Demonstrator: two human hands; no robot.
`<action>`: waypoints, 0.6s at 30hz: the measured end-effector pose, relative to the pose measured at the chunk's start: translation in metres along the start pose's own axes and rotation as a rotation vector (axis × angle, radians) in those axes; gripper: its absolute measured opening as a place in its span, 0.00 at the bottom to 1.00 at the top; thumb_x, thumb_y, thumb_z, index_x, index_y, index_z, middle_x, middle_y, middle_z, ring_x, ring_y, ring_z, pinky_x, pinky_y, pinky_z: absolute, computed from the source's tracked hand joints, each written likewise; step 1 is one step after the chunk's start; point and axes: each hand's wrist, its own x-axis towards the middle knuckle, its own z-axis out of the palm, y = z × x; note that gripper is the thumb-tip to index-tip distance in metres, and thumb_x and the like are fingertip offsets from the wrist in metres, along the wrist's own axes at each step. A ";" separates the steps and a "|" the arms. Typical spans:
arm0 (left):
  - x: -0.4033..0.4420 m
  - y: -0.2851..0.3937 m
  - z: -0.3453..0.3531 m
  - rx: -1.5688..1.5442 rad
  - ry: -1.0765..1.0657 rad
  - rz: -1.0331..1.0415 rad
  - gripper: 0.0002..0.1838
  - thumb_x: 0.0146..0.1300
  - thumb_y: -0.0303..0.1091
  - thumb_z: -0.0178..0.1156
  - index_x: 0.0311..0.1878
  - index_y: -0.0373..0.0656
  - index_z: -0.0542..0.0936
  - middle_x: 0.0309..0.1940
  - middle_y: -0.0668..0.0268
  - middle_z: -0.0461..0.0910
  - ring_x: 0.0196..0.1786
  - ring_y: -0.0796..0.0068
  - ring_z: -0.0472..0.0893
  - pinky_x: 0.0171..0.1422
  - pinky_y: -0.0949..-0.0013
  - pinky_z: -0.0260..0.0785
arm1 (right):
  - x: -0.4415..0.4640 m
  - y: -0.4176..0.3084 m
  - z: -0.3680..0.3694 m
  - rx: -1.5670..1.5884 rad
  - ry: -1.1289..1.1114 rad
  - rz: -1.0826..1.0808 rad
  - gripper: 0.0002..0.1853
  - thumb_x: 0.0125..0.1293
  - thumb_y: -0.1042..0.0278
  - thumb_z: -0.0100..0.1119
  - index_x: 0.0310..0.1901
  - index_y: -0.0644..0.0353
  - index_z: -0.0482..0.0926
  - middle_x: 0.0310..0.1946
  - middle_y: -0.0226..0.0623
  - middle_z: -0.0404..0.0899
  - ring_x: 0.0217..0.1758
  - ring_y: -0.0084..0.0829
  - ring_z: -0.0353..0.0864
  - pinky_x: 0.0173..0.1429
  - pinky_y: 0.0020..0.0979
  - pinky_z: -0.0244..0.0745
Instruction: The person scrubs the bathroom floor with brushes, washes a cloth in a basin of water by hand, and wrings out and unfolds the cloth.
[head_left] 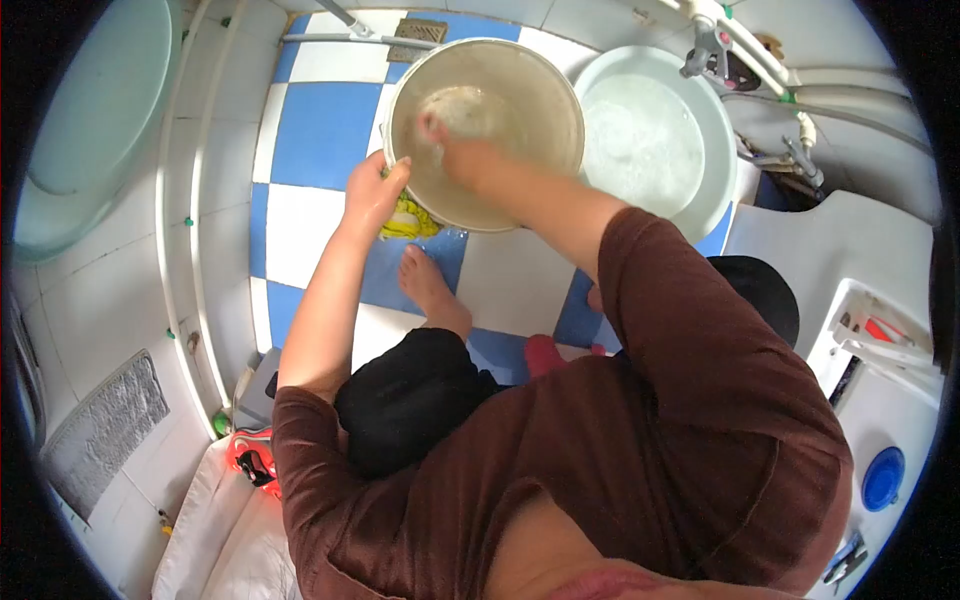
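A large beige bucket (540, 95) stands on the blue and white tiled floor, with cloudy water at its bottom. At the bucket's left rim my left hand (378, 188) is closed on the edge, thumb over the top. Inside the bucket, my right hand (445, 140) reaches down near the water; motion smears its fingers, so whether it holds anything cannot be made out. A yellow-green cloth (408, 220) lies on the floor below my left hand, beside the bucket. Just right of the bucket sits a pale basin (722, 150) holding cloudy water.
A tap (708, 48) and pipes run along the wall above the basin. A floor drain (418, 35) lies behind the bucket. Another pale basin (90, 120) is against the left wall. A white unit with a blue lid (883, 479) stands at the right. My bare foot (430, 280) is near the cloth.
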 end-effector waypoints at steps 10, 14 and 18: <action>-0.016 0.020 0.006 0.127 0.007 0.068 0.17 0.52 0.42 0.58 0.42 0.42 0.79 0.35 0.54 0.80 0.40 0.56 0.79 0.45 0.63 0.69 | -0.032 0.001 -0.005 -0.237 -0.065 -0.065 0.28 0.64 0.68 0.42 0.66 0.42 0.52 0.44 0.47 0.78 0.42 0.42 0.81 0.44 0.42 0.75; -0.014 0.036 -0.006 0.339 0.002 0.041 0.18 0.49 0.45 0.59 0.41 0.46 0.79 0.32 0.56 0.80 0.39 0.55 0.79 0.43 0.62 0.69 | -0.002 0.024 -0.033 -0.375 0.074 -0.202 0.29 0.65 0.66 0.44 0.67 0.42 0.49 0.42 0.43 0.79 0.41 0.39 0.81 0.40 0.40 0.76; -0.009 0.045 -0.004 0.351 0.073 0.041 0.16 0.52 0.42 0.58 0.42 0.43 0.79 0.34 0.55 0.80 0.39 0.57 0.80 0.43 0.64 0.70 | -0.003 0.041 -0.067 -0.309 0.089 0.123 0.32 0.64 0.66 0.45 0.68 0.42 0.46 0.43 0.39 0.79 0.42 0.37 0.81 0.38 0.38 0.77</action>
